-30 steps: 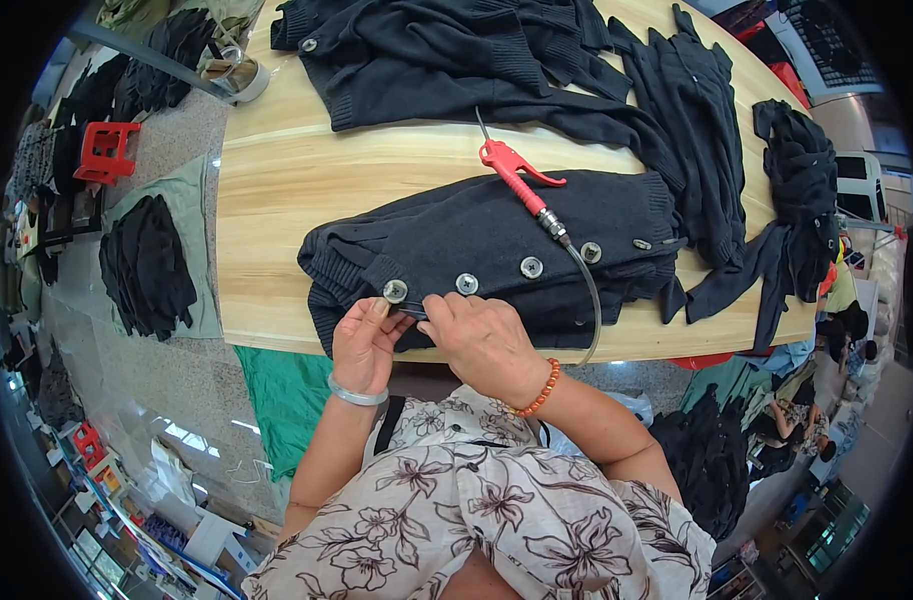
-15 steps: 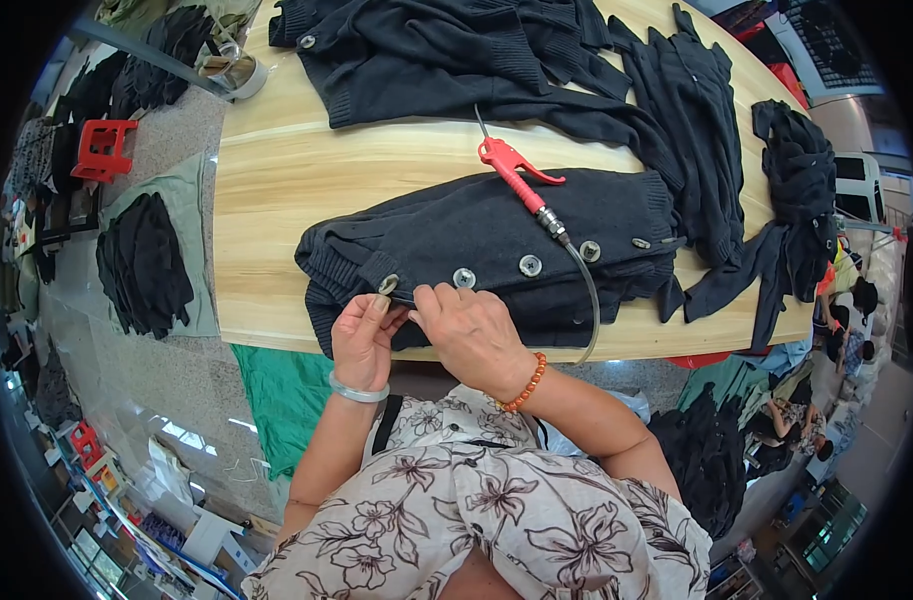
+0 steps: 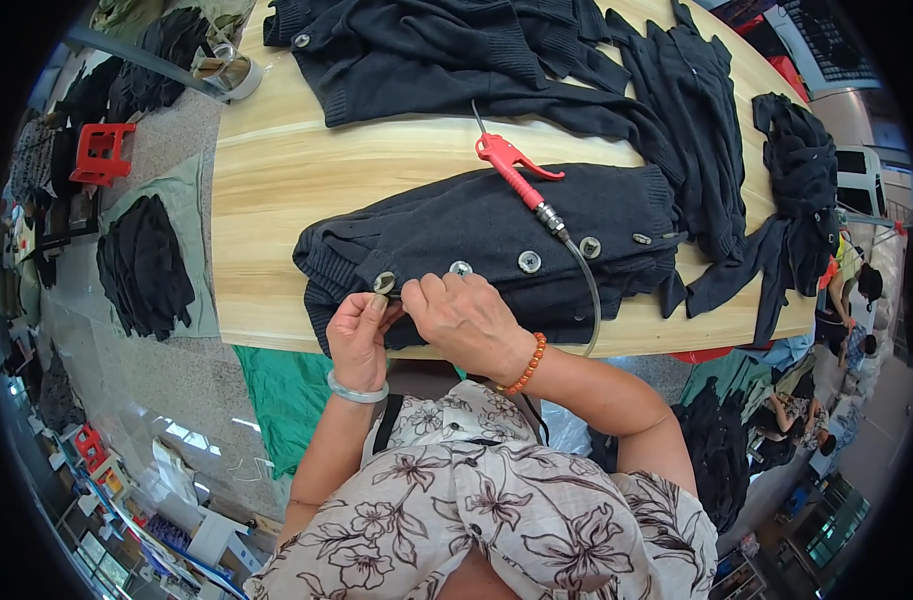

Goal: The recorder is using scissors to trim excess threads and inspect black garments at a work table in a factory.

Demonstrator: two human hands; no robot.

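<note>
A black knitted cardigan point(image 3: 456, 225) lies folded along the near edge of the table, its large buttons in a row. My left hand point(image 3: 358, 335) pinches the cardigan's edge just below the leftmost button point(image 3: 384, 283). Close against it, my right hand point(image 3: 468, 320) has its fingers curled on the same edge, below the second button point(image 3: 460, 268); its fingertips are partly hidden. Across the cardigan rests a red air blow gun point(image 3: 516, 175) with a thin metal nozzle and a grey hose point(image 3: 588, 285) that bends down over the table edge.
More black knitwear point(image 3: 426, 60) covers the table's far side, with other dark garments point(image 3: 686, 140) to the right. A clear container point(image 3: 238, 76) stands at the far left corner. On the floor are a dark garment pile point(image 3: 146, 265) and a red stool point(image 3: 102, 153).
My right hand has shifted slightly left and up, closer to my left hand, and now partly covers the second button. The blow gun and cardigan have hardly moved.
</note>
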